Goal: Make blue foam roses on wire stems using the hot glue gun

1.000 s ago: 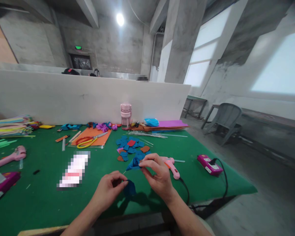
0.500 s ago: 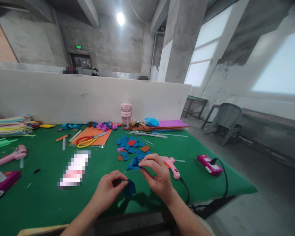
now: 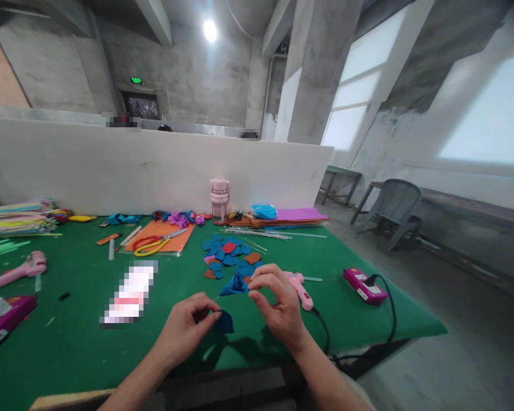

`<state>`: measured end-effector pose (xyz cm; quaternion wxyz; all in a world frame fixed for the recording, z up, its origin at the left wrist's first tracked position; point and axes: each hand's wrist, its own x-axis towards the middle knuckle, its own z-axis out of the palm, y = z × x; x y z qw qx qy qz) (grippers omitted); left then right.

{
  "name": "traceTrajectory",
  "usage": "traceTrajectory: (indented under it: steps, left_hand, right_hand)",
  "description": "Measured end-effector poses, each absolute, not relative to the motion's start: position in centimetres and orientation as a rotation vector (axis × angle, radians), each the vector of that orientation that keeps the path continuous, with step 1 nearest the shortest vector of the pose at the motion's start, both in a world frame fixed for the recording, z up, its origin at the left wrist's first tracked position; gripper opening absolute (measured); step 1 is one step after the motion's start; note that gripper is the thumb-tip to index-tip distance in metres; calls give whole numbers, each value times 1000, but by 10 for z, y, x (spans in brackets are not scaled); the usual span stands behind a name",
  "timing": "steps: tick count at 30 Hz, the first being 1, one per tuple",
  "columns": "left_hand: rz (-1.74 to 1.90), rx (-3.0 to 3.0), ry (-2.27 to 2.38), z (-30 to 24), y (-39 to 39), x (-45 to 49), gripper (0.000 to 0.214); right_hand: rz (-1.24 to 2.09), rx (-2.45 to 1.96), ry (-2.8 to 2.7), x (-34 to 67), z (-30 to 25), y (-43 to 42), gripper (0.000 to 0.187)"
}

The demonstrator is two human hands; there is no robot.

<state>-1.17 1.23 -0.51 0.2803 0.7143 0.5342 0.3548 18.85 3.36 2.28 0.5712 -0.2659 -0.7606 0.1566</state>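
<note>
Low over the front of the table, my left hand pinches a dark blue petal-shaped piece between thumb and fingertips. A thin wire stem also runs to those fingertips from a rolled blue fabric flower, which tilts to the right. Just right of the flower, my right hand has its thumb and curved fingers apart, with nothing visible between them; its fingertips are close to the flower's edge. Behind it lies a loose pile of blue petal pieces, with a few red and brown ones among them.
A pink glue gun lies beyond my right hand, its cord trailing off the front edge. A purple power strip sits at right. Scissors rest on orange sheets. Thin wires and a pink bottle are farther back.
My right hand's fingers have come off the blue flower and moved slightly right, parting. My left hand still holds the petal and stem, shifted slightly left.
</note>
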Motion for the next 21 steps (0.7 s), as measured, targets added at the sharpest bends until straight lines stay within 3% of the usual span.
traceTrajectory:
  steps: [4,9,13,17,21]
  left_hand:
    - [930,1955,1423,-4,12,-11,18]
    - [912,1979,1428,-4,10,-10,18]
    - [951,1972,1389,-5,11,-12,18]
    - [996,1961,1211,0,14,-20,17]
    - [990,1908,1123,5,13,-26,16]
  right_hand:
    - [273,-613,-1861,188,23,32,25]
    - [219,-653,-1918,185,22,29,16]
    - [364,-672,-1756,186,23,29,6]
    - [585,-615,-1650,188,22,32,17]
    - [592,-523,-1776,185,23,28,25]
